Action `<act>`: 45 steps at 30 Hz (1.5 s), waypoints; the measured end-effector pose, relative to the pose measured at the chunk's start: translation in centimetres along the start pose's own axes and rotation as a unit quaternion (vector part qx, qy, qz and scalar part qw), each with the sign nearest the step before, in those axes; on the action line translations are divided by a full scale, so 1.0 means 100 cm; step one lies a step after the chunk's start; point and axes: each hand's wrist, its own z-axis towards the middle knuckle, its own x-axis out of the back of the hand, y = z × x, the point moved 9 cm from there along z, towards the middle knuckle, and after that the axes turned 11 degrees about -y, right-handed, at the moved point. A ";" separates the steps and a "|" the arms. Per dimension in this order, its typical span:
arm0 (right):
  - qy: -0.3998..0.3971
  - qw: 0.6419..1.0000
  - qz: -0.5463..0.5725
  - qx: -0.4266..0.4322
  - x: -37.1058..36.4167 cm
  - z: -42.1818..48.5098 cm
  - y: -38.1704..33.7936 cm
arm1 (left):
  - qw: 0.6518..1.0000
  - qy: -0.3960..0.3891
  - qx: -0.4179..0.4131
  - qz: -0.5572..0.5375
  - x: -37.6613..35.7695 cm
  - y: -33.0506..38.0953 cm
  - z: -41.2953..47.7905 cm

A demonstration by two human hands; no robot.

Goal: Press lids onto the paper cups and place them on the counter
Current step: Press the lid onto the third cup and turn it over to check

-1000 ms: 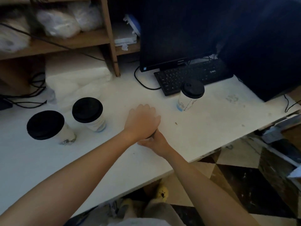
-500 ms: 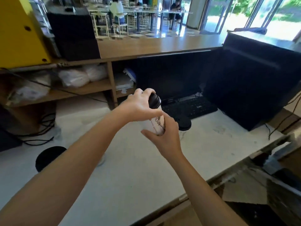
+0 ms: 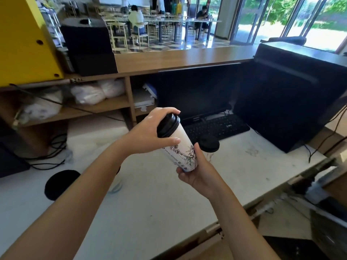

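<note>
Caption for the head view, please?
Left hand grips the black lid of a tilted paper cup, right hand holds its base, above the white desk; another lidded cup stands behind.

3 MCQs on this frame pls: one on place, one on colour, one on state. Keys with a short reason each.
1. Where is the paper cup being handled?
A. standing on the floor
B. held in the air above the white desk
C. lying in a sink

2. What colour is its lid?
A. white
B. yellow
C. black

3. How is the cup oriented?
A. tilted
B. upright
C. upside down

Key:
1 B: the left hand grips the lid end and the right hand holds the base, clear of the desk.
2 C: the lid is black against the white cup wall.
3 A: the lid end leans up and to the left of the base.
</note>
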 end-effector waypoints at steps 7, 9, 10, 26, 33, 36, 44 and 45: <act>0.052 0.983 -0.061 0.164 0.015 -0.006 -0.020 | 0.936 -0.051 0.132 -0.323 -0.015 -0.058 -0.021; 0.051 0.969 -0.141 0.195 0.012 -0.011 -0.030 | 0.909 -0.058 0.150 -0.384 -0.021 -0.067 -0.023; 0.046 0.959 -0.184 0.209 0.008 -0.014 -0.035 | 0.901 -0.060 0.165 -0.397 -0.023 -0.071 -0.024; 0.107 0.949 -0.295 -0.028 0.013 0.014 -0.036 | 0.989 0.079 -0.018 -0.122 -0.023 -0.070 -0.030; 0.093 0.943 -0.306 0.092 0.007 0.020 -0.047 | 0.968 0.026 0.046 -0.244 -0.030 -0.104 -0.028; 0.064 0.933 -0.325 0.140 -0.003 0.022 -0.051 | 0.871 -0.006 0.126 -0.474 -0.042 -0.124 -0.032; -0.002 0.925 -0.347 0.157 -0.008 0.025 -0.054 | 0.844 0.011 0.146 -0.517 -0.038 -0.128 -0.028; 0.012 0.939 -0.311 0.144 -0.004 0.028 -0.053 | 0.863 0.029 0.134 -0.487 -0.033 -0.125 -0.027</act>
